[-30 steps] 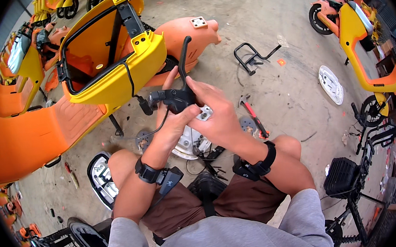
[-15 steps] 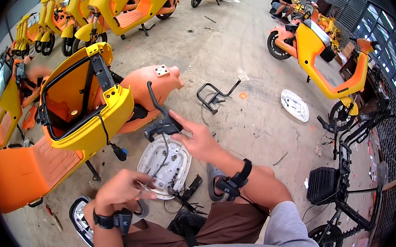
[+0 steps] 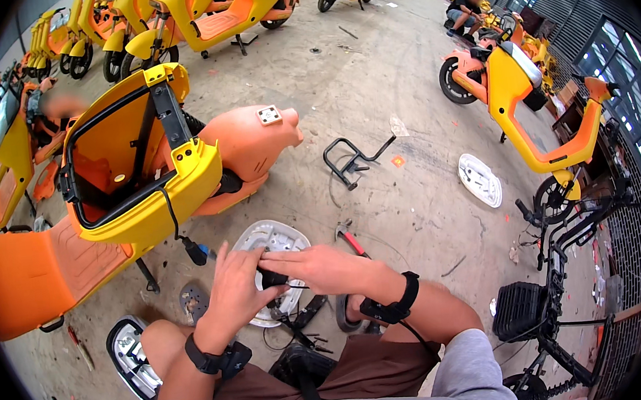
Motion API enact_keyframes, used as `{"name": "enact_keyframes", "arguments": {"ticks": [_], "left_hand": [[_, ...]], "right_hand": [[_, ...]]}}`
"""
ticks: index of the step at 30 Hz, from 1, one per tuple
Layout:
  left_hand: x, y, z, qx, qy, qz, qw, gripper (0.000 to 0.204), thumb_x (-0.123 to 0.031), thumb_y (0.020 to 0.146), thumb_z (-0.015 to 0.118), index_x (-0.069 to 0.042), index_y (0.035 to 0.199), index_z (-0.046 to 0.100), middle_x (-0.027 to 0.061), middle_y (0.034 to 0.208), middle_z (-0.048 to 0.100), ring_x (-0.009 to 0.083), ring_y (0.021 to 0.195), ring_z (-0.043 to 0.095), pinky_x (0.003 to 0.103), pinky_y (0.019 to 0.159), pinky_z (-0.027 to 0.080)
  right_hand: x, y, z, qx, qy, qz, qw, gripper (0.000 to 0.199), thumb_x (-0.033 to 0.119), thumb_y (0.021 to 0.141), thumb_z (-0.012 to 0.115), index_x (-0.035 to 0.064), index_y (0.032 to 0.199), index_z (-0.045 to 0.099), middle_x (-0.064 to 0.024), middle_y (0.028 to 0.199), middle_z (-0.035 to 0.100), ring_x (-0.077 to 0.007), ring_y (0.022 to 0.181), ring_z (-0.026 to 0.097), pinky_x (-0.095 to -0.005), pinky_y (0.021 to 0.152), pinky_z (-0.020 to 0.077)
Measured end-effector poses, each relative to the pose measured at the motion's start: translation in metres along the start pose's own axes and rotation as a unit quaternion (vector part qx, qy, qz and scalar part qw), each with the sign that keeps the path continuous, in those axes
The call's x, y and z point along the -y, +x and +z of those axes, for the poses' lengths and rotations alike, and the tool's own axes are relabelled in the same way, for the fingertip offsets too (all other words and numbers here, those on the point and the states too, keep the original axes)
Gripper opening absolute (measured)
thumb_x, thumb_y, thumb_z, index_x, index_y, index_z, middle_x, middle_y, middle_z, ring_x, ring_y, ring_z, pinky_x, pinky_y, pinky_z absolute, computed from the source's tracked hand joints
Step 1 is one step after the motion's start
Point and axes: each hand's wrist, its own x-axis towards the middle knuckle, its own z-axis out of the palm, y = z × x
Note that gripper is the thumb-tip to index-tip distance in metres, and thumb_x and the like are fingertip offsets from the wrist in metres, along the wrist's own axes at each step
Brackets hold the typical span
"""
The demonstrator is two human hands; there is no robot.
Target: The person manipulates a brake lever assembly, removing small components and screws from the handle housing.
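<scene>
Both my hands meet low over a white plastic shell (image 3: 282, 235) on the floor. Between them is the black brake lever (image 3: 272, 278), mostly covered by my fingers; its housing shows under them. My left hand (image 3: 234, 285) closes on it from the left, thumb beneath. From the right, my right hand (image 3: 317, 267) lies over the top with its fingers pressed together. A thin cable comes out beside the right fingers. Just below, a black bar with wires (image 3: 311, 310) rests near the shell.
At left stands an opened yellow and orange scooter (image 3: 162, 214). A red-handled hammer (image 3: 351, 241) lies beyond my right hand. Farther off are a black bent frame (image 3: 348, 168) and another white shell (image 3: 480, 180). A stripped scooter frame (image 3: 553, 286) stands right; a person (image 3: 464, 14) squats far back.
My right hand has come down and left with the brake lever. My left hand has risen to meet it, and both now cover the lever. The hammer has come into sight.
</scene>
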Motion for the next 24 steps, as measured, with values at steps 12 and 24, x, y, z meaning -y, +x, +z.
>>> {"name": "enact_keyframes", "arguments": {"ticks": [12,24], "left_hand": [[-0.017,0.006,0.007,-0.048,-0.119,-0.104,0.986,0.047,-0.024,0.075,0.078,-0.001,0.108,0.056,0.0243,0.091,0.064,0.0416,0.081,0.064,0.045,0.069,0.052],[-0.009,0.012,0.003,0.034,-0.507,-0.336,0.794,0.035,-0.027,0.093,0.062,-0.004,0.117,0.054,-0.0024,0.073,0.054,0.0011,0.050,0.038,0.019,0.042,0.025]], "right_hand": [[-0.029,-0.020,-0.025,-0.006,0.046,0.221,0.974,0.036,0.012,0.081,0.064,0.0143,0.117,0.064,-0.0092,0.092,0.071,-0.0328,0.083,0.066,-0.0398,0.073,0.0526],[-0.054,-0.028,-0.043,-0.294,-0.088,0.309,0.900,0.058,0.004,0.071,0.072,0.0120,0.126,0.059,-0.0168,0.137,0.047,-0.0345,0.124,0.049,-0.0394,0.099,0.0437]]}}
